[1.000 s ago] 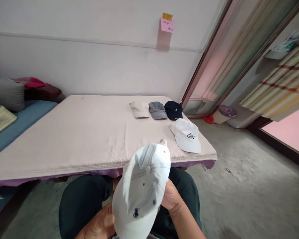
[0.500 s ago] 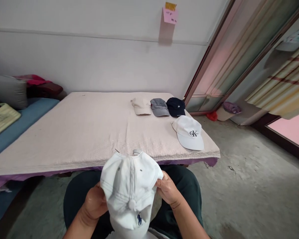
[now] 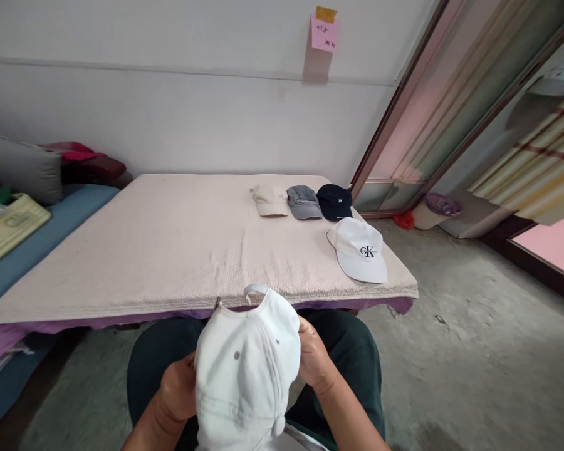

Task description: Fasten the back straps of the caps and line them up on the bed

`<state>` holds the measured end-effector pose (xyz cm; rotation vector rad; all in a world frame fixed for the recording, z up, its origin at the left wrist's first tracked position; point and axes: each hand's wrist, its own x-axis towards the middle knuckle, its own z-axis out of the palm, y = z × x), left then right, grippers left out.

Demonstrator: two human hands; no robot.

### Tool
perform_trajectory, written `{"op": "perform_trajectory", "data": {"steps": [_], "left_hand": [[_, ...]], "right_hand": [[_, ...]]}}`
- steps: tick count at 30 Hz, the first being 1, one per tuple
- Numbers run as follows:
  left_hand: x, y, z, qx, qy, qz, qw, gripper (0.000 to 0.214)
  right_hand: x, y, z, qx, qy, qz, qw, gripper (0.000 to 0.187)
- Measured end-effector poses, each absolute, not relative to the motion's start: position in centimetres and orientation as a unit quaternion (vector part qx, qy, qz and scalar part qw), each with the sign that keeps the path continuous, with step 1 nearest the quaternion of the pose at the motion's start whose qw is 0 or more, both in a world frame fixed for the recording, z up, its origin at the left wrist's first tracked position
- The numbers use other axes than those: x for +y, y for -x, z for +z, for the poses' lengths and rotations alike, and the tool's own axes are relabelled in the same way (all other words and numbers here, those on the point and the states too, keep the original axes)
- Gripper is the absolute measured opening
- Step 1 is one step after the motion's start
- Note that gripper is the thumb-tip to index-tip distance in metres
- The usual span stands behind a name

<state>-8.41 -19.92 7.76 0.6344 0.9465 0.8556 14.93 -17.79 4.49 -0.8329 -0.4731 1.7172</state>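
Observation:
A white baseball cap (image 3: 244, 369) is held over my lap, its back opening and loose strap toward the bed. My left hand (image 3: 179, 385) grips its left side, with the fingertips hidden behind the cloth. On the opposite side my right hand (image 3: 314, 354) is closed on the cap's edge. Beyond it, on the bed's near right corner, lies a white cap with CK lettering (image 3: 360, 250). Behind that one, a beige cap (image 3: 270, 200), a grey cap (image 3: 304, 202) and a navy cap (image 3: 334, 202) sit side by side in a row.
The caps rest on a bed with a pale cover (image 3: 169, 250). To the left are a grey cushion (image 3: 23, 166) and a yellow bag (image 3: 16, 222) on a blue surface. A bin (image 3: 435, 210) stands by the sliding door, and a pink note (image 3: 324, 32) hangs on the wall.
The cap in my hands has turned and dropped lower, so the small embroidered figure on its front no longer shows. Both hands keep their hold; the view has shifted slightly left.

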Motion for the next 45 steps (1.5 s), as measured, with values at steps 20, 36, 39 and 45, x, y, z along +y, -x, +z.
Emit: {"op": "perform_trajectory", "data": {"steps": [20, 36, 39, 45], "left_hand": [[-19.2, 6.5, 10.0, 0.429, -0.356, 0.353, 0.752, 0.02], [-19.2, 5.8, 10.0, 0.395, -0.339, 0.345, 0.781, 0.019], [-19.3, 5.6, 9.9, 0.395, -0.34, 0.34, 0.783, 0.02], [-19.6, 5.1, 10.1, 0.401, -0.325, 0.336, 0.788, 0.021]], "right_hand": [[-18.6, -18.0, 7.9, -0.408, 0.33, 0.731, 0.436, 0.02], [-19.3, -17.8, 10.3, -0.502, 0.335, 0.71, 0.363, 0.022], [-19.4, -17.9, 10.7, -0.553, 0.333, 0.702, 0.301, 0.023], [-19.1, -18.2, 10.9, -0.583, 0.35, 0.689, 0.252, 0.021]]}}
